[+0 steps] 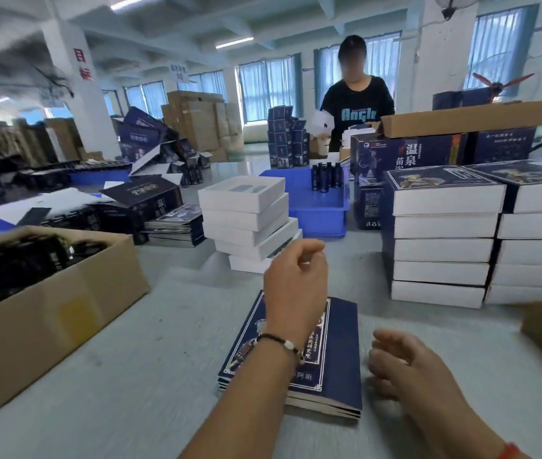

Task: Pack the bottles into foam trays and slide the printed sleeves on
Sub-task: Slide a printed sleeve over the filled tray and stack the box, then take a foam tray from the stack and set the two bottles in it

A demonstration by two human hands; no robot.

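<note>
My left hand [294, 279] hangs over the table with its fingers loosely curled and nothing in it, just short of the stack of white foam trays [246, 220]. My right hand [402, 362] is relaxed and half open, holding nothing, just beside the right edge of the flat blue printed sleeves [332, 352] piled under my left wrist. The grey table [150, 359] carries an open cardboard box [47, 313] on my left and tall stacks of sleeved packs [442, 240] on my right. Farther off, dark bottles [326, 175] stand in a blue plastic bin [316, 210]. Beyond it, a person in a black shirt [357, 107] stands before curtained windows.
</note>
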